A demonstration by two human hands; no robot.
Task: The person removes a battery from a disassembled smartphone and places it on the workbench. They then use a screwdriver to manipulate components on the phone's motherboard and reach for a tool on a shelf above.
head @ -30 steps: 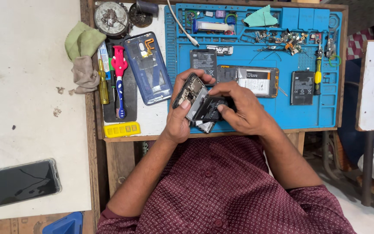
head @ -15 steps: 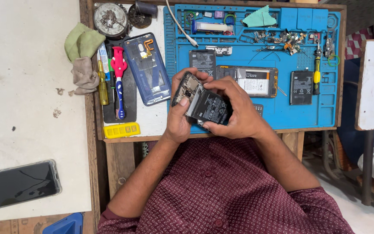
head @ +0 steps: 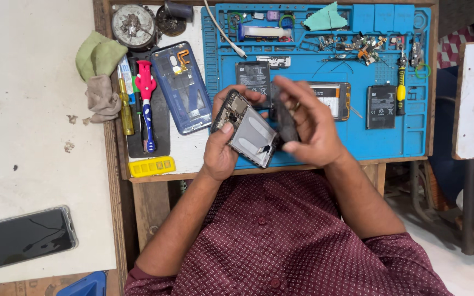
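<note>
1. We see an opened phone body (head: 246,133) held above the near edge of the blue work mat (head: 412,137), tilted, its inside facing up – a grey plate and a circuit board at the top end lie bare.

2. Our left hand (head: 223,148) is closed around the lower left side of that phone body, thumb pressed on its face and fingers wrapped behind.

3. Our right hand (head: 308,129) grips a dark flat part (head: 285,123) – likely the battery or an inner cover, we cannot tell which – pinched between thumb and fingers and turned on edge, just beside the phone body's right side.

4. As we judge it, the dismantling is well along: the blue back shell (head: 179,87) lies apart on the counter (head: 193,159), two loose batteries (head: 253,77) rest on the mat, and small parts and screws (head: 357,46) are scattered along the mat's far trays. What is left, by the look of it, is work on the bare frame itself; the board is still seated in it.

5. Against the frame half a second ago: there the right hand lay over the phone body and the dark part sat flat upon it. Now the part is lifted clear and stands upright, and the grey plate beneath shows. The left hand's hold is much the same.
</note>
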